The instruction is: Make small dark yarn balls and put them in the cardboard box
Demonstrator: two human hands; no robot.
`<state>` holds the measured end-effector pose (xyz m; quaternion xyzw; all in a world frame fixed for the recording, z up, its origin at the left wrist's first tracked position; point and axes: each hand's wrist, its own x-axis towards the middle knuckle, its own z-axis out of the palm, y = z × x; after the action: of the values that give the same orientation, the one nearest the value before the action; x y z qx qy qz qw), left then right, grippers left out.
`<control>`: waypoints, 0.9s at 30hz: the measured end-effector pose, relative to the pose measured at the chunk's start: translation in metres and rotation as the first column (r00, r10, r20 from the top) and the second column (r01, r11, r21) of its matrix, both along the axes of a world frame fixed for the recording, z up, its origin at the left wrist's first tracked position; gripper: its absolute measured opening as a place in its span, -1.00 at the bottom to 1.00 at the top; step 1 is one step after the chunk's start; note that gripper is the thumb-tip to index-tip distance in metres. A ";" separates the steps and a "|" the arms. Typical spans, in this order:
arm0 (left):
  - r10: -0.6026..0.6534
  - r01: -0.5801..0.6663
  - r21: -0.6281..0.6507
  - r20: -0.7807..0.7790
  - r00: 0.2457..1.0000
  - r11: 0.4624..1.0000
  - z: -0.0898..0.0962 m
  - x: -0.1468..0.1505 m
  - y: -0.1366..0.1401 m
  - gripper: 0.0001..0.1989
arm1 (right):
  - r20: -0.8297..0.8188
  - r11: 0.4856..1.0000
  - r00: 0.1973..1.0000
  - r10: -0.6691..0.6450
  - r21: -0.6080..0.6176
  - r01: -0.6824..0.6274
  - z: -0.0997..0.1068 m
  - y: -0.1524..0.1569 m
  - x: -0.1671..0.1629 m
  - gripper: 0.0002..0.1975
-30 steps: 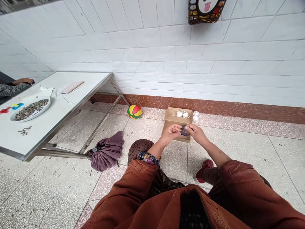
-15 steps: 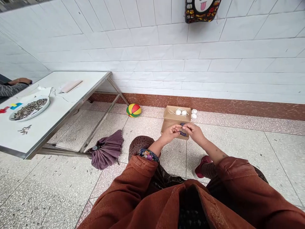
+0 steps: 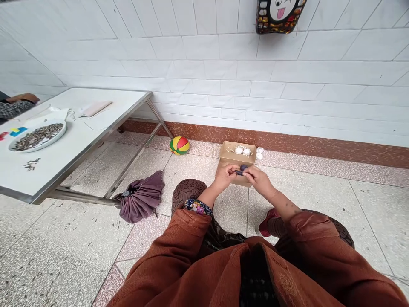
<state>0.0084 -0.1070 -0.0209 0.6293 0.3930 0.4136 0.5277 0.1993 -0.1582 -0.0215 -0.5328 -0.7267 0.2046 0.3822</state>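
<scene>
So, closest to me: my left hand and right hand are both pinching the dark yarn, one at each end. Half a second ago that bit sagged below my fingertips; now it's up level between them, and the dark ball just past my right fingertips shows better. Can't tell if that ball is in my grip or lying in the box. I'd read it as mid-handling, since neither hand has let go and nothing's been put down.

All this is over the near half of the cardboard box, toward its right edge. In the box's far half, two white balls sit with a loose strand, same as before. Two more small white bundles are on the floor just beside its right edge.

Farther off to the left, a colourful ball is near the tabletop's far right corner, down on the floor.

Brands or writing? Nothing I can read. No print shows on the box, and the bag on the wall just has a winking face with its tongue out.
</scene>
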 end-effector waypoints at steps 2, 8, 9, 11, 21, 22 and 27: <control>-0.081 0.081 -0.005 0.009 0.997 0.997 -0.001 0.000 -0.001 -0.79 | -0.075 0.997 0.994 -0.076 -0.004 0.076 0.003 0.006 0.000 -0.69; -0.079 0.082 -0.056 0.063 0.995 0.995 -0.004 0.002 0.001 -0.84 | -0.245 0.940 0.957 -0.154 -0.335 0.066 -0.003 0.007 -0.012 -0.58; -0.075 0.080 -0.067 0.080 0.994 0.995 -0.004 0.002 0.001 -0.84 | -0.253 0.932 0.954 -0.162 -0.358 0.064 -0.004 0.006 -0.014 -0.58; -0.077 0.086 -0.075 0.109 0.991 0.994 -0.002 0.002 0.001 -0.85 | -0.252 0.932 0.951 -0.180 -0.353 0.083 -0.005 0.005 -0.018 -0.59; -0.034 0.054 -0.133 0.148 0.988 0.990 0.004 0.002 -0.005 -0.86 | -0.374 0.887 0.895 -0.244 -0.459 0.049 -0.002 0.008 -0.022 -0.60; -0.032 0.054 -0.146 0.149 0.988 0.988 0.003 0.002 -0.005 -0.85 | -0.416 0.874 0.873 -0.257 -0.484 0.027 -0.002 0.008 -0.023 -0.59; 0.065 -0.053 -0.103 0.117 0.991 0.993 -0.003 0.003 -0.005 -0.89 | -0.582 0.879 0.758 -0.293 -0.477 -0.026 -0.006 0.014 -0.029 -0.53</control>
<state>0.0116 -0.1117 -0.0235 0.5642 0.3993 0.4459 0.5686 0.1705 -0.1437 -0.0277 -0.5575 -0.4423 0.5095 0.4837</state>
